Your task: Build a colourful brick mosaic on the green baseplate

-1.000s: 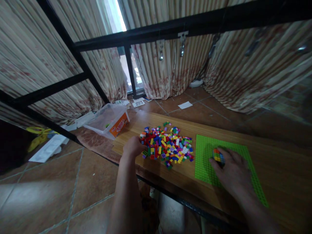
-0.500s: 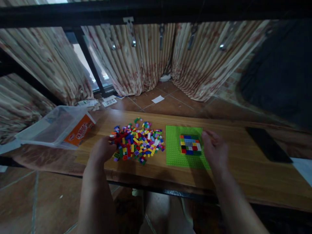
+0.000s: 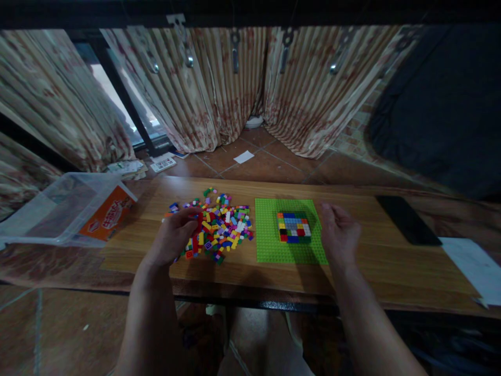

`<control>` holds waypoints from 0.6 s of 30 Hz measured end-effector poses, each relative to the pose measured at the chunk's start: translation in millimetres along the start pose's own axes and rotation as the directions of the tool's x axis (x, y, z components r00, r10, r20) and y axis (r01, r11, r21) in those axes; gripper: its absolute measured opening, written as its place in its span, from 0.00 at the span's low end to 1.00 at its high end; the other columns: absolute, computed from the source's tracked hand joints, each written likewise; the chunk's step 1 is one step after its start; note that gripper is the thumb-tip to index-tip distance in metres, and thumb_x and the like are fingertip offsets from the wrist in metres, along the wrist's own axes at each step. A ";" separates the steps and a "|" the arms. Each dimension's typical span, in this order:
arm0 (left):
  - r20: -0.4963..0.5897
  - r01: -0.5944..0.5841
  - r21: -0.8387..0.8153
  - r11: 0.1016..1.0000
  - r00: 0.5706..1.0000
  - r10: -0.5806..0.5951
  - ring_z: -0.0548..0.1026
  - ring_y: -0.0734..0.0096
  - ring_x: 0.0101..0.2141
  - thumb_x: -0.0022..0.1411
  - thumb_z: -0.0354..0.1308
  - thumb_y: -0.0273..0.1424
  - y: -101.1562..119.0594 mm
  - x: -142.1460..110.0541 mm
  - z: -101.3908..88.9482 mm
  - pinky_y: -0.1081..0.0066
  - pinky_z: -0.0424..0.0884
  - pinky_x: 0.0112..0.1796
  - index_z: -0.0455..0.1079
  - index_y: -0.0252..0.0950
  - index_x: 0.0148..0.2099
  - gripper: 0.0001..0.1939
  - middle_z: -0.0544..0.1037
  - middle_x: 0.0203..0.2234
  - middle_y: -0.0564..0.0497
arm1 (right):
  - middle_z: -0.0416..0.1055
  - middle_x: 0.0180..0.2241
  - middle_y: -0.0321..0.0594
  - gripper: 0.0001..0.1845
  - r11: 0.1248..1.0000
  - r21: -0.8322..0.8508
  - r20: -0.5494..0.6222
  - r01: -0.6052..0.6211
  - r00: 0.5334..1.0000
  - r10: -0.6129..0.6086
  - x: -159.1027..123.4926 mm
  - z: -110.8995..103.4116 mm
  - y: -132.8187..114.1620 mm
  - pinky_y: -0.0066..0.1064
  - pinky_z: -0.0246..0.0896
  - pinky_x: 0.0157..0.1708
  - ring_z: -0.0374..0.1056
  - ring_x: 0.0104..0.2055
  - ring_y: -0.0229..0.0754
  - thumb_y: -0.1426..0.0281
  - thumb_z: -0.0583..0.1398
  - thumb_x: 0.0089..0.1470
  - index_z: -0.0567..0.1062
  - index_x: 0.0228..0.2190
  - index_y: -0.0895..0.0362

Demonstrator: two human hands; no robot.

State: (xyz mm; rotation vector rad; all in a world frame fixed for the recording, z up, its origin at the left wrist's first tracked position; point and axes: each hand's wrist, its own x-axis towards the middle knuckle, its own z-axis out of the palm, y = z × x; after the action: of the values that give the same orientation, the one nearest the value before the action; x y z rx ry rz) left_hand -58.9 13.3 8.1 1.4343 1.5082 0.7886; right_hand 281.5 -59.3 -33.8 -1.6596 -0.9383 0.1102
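Note:
My left hand point(image 3: 174, 236) is over the left side of a pile of small toy building bricks point(image 3: 229, 222). Its thumb and fingers are bent towards each other by some red bricks; what lies between the tips is hard to make out. A green studded baseplate point(image 3: 268, 248) lies to the right of the pile. On it sits a low square build of coloured bricks point(image 3: 291, 237), with blue, green, white, red and yellow showing. Just past the baseplate's right edge is my right hand point(image 3: 340, 230), fingers curled and thumb against them. Anything inside that curl is hidden.
A clear plastic box point(image 3: 50, 209) with an orange label stands at the table's left end. On the right lie a dark flat phone-like slab point(image 3: 407, 219) and white paper point(image 3: 472, 266). Striped curtains point(image 3: 211, 89) hang behind the wooden table point(image 3: 235, 274).
The view has swung slightly right, so the scene sits further left. My left hand has moved right over the pile. My right hand has drawn a little away from the brick build.

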 end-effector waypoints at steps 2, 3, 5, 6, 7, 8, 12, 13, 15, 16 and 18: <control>0.048 -0.004 -0.082 0.997 0.999 0.008 0.69 0.75 0.28 0.50 0.55 0.34 10.9 -5.9 13.9 0.75 0.69 0.31 0.73 0.33 0.50 0.24 0.73 0.27 0.53 | 0.77 0.35 0.44 0.21 1.000 0.009 0.026 -0.018 0.999 0.018 -2.0 1.7 -0.1 0.39 0.65 0.41 0.72 0.39 0.46 0.54 0.56 0.57 0.79 0.36 0.58; 0.087 0.001 -0.106 0.994 0.996 0.008 0.69 0.74 0.29 0.50 0.55 0.34 15.3 -8.6 19.9 0.74 0.70 0.32 0.73 0.34 0.51 0.24 0.73 0.28 0.53 | 0.77 0.35 0.44 0.21 1.000 0.011 0.035 -0.029 0.999 0.028 -3.1 2.6 -0.5 0.38 0.65 0.40 0.72 0.38 0.46 0.54 0.56 0.57 0.79 0.36 0.58; 0.159 0.000 -0.151 0.989 0.987 0.024 0.69 0.74 0.29 0.51 0.55 0.33 21.2 -12.5 28.8 0.73 0.71 0.33 0.72 0.35 0.51 0.24 0.73 0.29 0.53 | 0.78 0.35 0.45 0.22 0.999 -0.003 0.057 -0.037 0.998 0.037 -5.4 4.4 -1.9 0.38 0.66 0.39 0.72 0.37 0.46 0.53 0.57 0.56 0.79 0.35 0.59; 0.184 -0.005 -0.172 0.985 0.982 0.037 0.70 0.74 0.30 0.51 0.56 0.34 22.4 -13.4 31.7 0.72 0.71 0.34 0.72 0.35 0.51 0.24 0.73 0.30 0.53 | 0.78 0.35 0.45 0.22 0.999 -0.018 0.074 -0.030 0.997 0.032 -6.5 5.2 -2.9 0.39 0.66 0.38 0.72 0.36 0.47 0.53 0.57 0.55 0.79 0.34 0.58; 0.208 -0.011 -0.184 0.983 0.977 0.050 0.70 0.74 0.30 0.52 0.56 0.34 22.4 -13.5 33.5 0.72 0.71 0.34 0.72 0.34 0.51 0.23 0.73 0.31 0.52 | 0.78 0.35 0.45 0.21 0.999 -0.031 0.092 -0.018 0.996 0.021 -7.7 5.9 -4.1 0.39 0.66 0.39 0.73 0.36 0.47 0.53 0.57 0.55 0.79 0.34 0.58; 0.223 -0.018 -0.187 0.982 0.973 0.060 0.70 0.74 0.30 0.52 0.55 0.33 21.4 -12.9 34.5 0.72 0.71 0.34 0.72 0.34 0.50 0.22 0.73 0.31 0.52 | 0.78 0.35 0.45 0.21 0.999 -0.041 0.113 -0.004 0.994 0.008 -8.7 6.6 -5.3 0.39 0.66 0.40 0.73 0.37 0.48 0.53 0.57 0.55 0.79 0.34 0.57; 0.233 -0.067 -0.059 0.996 0.969 0.079 0.67 0.76 0.25 0.53 0.53 0.30 10.3 -5.9 35.3 0.75 0.66 0.28 0.72 0.33 0.47 0.19 0.71 0.25 0.55 | 0.78 0.35 0.44 0.19 0.995 -0.072 0.187 0.061 0.981 -0.047 -12.5 8.5 -10.2 0.40 0.66 0.42 0.73 0.38 0.48 0.55 0.56 0.56 0.79 0.32 0.56; 0.227 -0.090 0.000 0.996 0.970 0.088 0.66 0.76 0.24 0.53 0.53 0.30 7.0 -3.9 35.7 0.76 0.65 0.27 0.72 0.33 0.46 0.18 0.70 0.23 0.55 | 0.78 0.35 0.44 0.19 0.994 -0.081 0.201 0.078 0.978 -0.061 -13.3 8.8 -11.1 0.40 0.65 0.42 0.73 0.39 0.48 0.56 0.56 0.56 0.79 0.32 0.56; 0.206 -0.142 0.110 0.984 0.971 0.117 0.66 0.76 0.23 0.54 0.53 0.29 1.8 -0.8 37.1 0.76 0.63 0.26 0.73 0.33 0.44 0.16 0.70 0.22 0.56 | 0.78 0.36 0.44 0.18 0.990 -0.098 0.220 0.102 0.972 -0.078 -14.7 9.1 -12.2 0.39 0.65 0.42 0.73 0.39 0.48 0.56 0.56 0.57 0.79 0.32 0.56; 0.187 -0.161 0.151 0.975 0.973 0.132 0.67 0.75 0.24 0.54 0.53 0.30 0.0 0.3 38.1 0.76 0.63 0.26 0.73 0.33 0.43 0.15 0.71 0.22 0.55 | 0.78 0.36 0.44 0.18 0.989 -0.105 0.221 0.103 0.972 -0.078 -15.2 9.1 -12.4 0.39 0.65 0.42 0.73 0.39 0.48 0.57 0.56 0.56 0.79 0.32 0.56; 0.136 -0.172 0.205 0.963 0.980 0.147 0.69 0.73 0.26 0.55 0.55 0.32 -2.0 1.5 40.2 0.75 0.64 0.27 0.74 0.33 0.43 0.14 0.74 0.24 0.54 | 0.78 0.35 0.43 0.18 0.989 -0.116 0.229 0.097 0.971 -0.068 -15.9 9.0 -12.2 0.39 0.66 0.42 0.73 0.39 0.48 0.56 0.56 0.56 0.79 0.33 0.55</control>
State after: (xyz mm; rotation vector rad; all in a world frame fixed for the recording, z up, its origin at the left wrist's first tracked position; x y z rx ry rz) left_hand -23.3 9.5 -10.3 1.7517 1.4331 0.6355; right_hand 259.7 -62.1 -32.5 -1.7469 -1.2053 0.1881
